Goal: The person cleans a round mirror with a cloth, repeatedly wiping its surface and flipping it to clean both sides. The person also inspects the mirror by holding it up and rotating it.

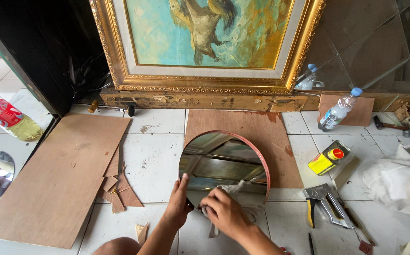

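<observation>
Here, round mirror (pixel 224 165) (red-rimmed), left hand (pixel 179 200) steadying, right hand (pixel 224 212) pressing crumpled cloth (pixel 231 190).

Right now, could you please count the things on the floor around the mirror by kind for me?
Round mirror: 1, steadied by the left hand
Cloth: 1, under the right hand
Plastic bottles: 2
Yellow tin: 1
Staple gun: 1
Large plywood sheets: 2
Framed painting: 1
Total: 9

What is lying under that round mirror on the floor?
A brown plywood sheet lies under the round mirror, showing past its top and right edge on the white tiled floor. How far it runs beneath is hidden by the mirror and hands.
</observation>
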